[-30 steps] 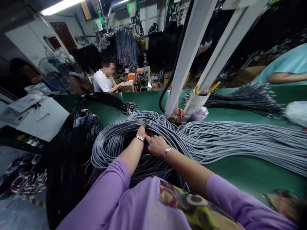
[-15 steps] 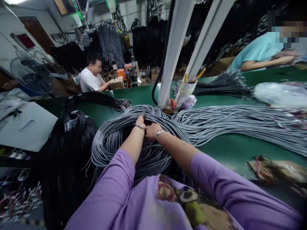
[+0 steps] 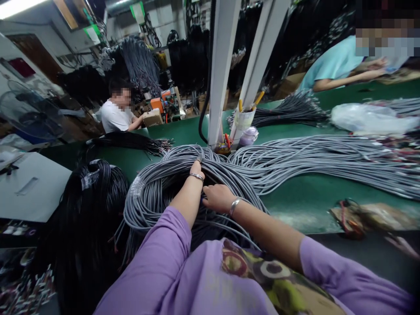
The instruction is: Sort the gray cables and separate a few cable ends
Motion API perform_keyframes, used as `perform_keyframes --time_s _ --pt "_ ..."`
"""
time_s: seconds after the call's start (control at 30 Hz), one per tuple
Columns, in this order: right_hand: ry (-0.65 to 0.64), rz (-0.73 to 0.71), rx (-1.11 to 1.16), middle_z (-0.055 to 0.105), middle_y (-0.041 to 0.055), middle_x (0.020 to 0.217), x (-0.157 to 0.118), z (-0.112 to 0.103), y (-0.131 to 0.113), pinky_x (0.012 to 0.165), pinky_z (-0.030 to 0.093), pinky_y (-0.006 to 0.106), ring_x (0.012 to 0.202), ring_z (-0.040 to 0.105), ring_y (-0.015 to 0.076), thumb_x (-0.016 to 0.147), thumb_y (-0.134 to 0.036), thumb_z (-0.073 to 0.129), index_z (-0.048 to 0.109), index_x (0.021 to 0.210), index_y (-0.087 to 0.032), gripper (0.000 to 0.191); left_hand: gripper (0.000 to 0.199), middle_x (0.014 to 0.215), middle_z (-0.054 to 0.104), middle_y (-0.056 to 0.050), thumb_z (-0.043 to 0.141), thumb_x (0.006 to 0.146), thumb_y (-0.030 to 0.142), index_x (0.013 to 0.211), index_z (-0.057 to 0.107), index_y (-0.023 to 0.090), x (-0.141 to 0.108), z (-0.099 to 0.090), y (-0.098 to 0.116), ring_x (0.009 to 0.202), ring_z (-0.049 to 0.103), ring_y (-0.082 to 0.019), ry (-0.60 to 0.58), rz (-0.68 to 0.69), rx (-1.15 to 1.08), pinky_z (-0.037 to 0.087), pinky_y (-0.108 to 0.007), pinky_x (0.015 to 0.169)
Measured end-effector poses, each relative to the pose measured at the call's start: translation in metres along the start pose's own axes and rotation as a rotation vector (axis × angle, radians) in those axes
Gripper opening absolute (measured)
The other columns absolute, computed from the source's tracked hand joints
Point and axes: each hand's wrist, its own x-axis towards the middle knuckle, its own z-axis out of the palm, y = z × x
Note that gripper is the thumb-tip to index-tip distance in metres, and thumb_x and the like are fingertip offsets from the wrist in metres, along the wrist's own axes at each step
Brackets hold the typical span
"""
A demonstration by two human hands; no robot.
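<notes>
A large looped bundle of grey cables (image 3: 154, 175) lies at the near edge of the green table (image 3: 295, 197), with clear wrap round its left bend. My left hand (image 3: 197, 168) is at the upper part of the loop, thumb on top of the cables and its other fingers hidden beneath them. Lower and to the right, my right hand (image 3: 218, 197) is closed inside the loop; what it grips, if anything, is too small to make out. Long grey cables (image 3: 328, 153) stretch from the loop to the right.
Black cable bundles (image 3: 98, 183) hang at the left. White posts (image 3: 225, 65) rise beyond the loop, beside a cup with yellow-handled tools (image 3: 244, 118). A plastic bag (image 3: 367, 118) lies at the right. Two people work across the table.
My right hand has moved away from my left, down and to the right, toward me. My left hand stays at the cables. The view has shifted slightly to the right.
</notes>
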Motion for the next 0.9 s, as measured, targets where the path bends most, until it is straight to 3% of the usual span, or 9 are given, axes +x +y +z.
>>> perform_keyframes --time_s 0.1,0.2,0.27,0.33,0.4,0.53,0.6,0.77,0.9 --pt "0.075 -0.051 0.127 0.069 0.014 0.104 -0.02 0.001 0.013 0.088 0.047 0.037 0.101 0.063 0.028 0.084 -0.031 0.052 0.065 0.104 -0.013 0.03 0.054 0.101 0.069 -0.017 0.075 0.066 0.05 0.103 0.065 0.011 0.003 0.0 -0.004 0.097 0.066 -0.026 0.085 -0.023 0.073 0.048 -0.043 0.095" --pt "0.289 -0.095 0.616 0.067 0.0099 0.115 -0.063 0.019 0.053 0.093 0.047 0.032 0.105 0.062 0.0202 0.089 -0.031 0.048 0.058 0.12 -0.017 0.036 0.056 0.106 0.068 -0.016 0.073 0.068 0.052 0.105 0.066 0.012 0.006 -0.003 -0.007 0.103 0.065 -0.026 0.098 -0.029 0.129 0.046 -0.042 0.098" --pt "0.479 0.116 0.881 0.069 0.0099 0.109 -0.104 0.044 0.089 0.089 0.05 0.034 0.098 0.065 0.0201 0.091 -0.039 0.046 0.057 0.12 -0.018 0.037 0.057 0.109 0.068 -0.015 0.072 0.069 0.054 0.108 0.066 0.013 0.007 -0.004 -0.008 0.107 0.063 -0.025 0.091 -0.011 0.154 0.045 -0.042 0.1" --pt "0.589 0.424 0.946 0.07 0.012 0.102 -0.145 0.077 0.121 0.085 0.052 0.039 0.091 0.067 0.0231 0.088 -0.045 0.05 0.057 0.117 -0.017 0.042 0.06 0.114 0.067 -0.014 0.069 0.071 0.057 0.113 0.065 0.014 0.008 -0.005 -0.009 0.111 0.061 -0.026 0.09 0.014 0.172 0.044 -0.042 0.102" --pt "0.52 0.587 0.949 0.067 0.017 0.11 -0.174 0.111 0.142 0.078 0.055 0.041 0.091 0.067 0.0261 0.082 -0.05 0.055 0.051 0.124 -0.013 0.056 0.063 0.118 0.066 -0.013 0.067 0.071 0.06 0.116 0.064 0.016 0.008 -0.005 -0.011 0.115 0.06 -0.026 0.085 0.024 0.181 0.043 -0.042 0.104" --pt "0.397 0.541 0.71 0.06 0.0241 0.12 -0.186 0.159 0.153 0.096 0.045 0.051 0.115 0.055 0.0361 0.072 -0.056 0.063 0.052 0.125 -0.006 0.073 0.068 0.124 0.063 -0.012 0.064 0.071 0.065 0.121 0.062 0.018 0.007 -0.004 -0.014 0.12 0.057 -0.028 0.055 0.033 0.193 0.041 -0.043 0.106" --pt "0.39 0.519 0.669 0.059 0.0233 0.123 -0.179 0.17 0.157 0.101 0.04 0.052 0.121 0.051 0.0363 0.073 -0.057 0.061 0.051 0.128 -0.007 0.075 0.068 0.125 0.063 -0.011 0.063 0.072 0.065 0.122 0.062 0.019 0.006 -0.004 -0.016 0.121 0.055 -0.028 0.046 0.055 0.221 0.041 -0.044 0.107" --pt "0.356 0.494 0.893 0.06 0.0204 0.124 -0.173 0.186 0.184 0.102 0.039 0.048 0.119 0.053 0.0314 0.085 -0.05 0.047 0.055 0.125 -0.009 0.058 0.066 0.128 0.062 -0.01 0.06 0.075 0.065 0.124 0.06 0.022 0.003 -0.003 -0.019 0.125 0.052 -0.029 0.011 0.127 0.305 0.039 -0.047 0.108" --pt "0.39 0.562 1.047 0.068 0.0151 0.111 -0.184 0.208 0.202 0.098 0.044 0.044 0.107 0.061 0.0289 0.077 -0.049 0.06 0.065 0.111 -0.013 0.05 0.067 0.131 0.059 -0.01 0.053 0.079 0.068 0.128 0.058 0.023 -0.001 0.0 -0.024 0.127 0.05 -0.029 -0.027 0.149 0.354 0.036 -0.048 0.109"
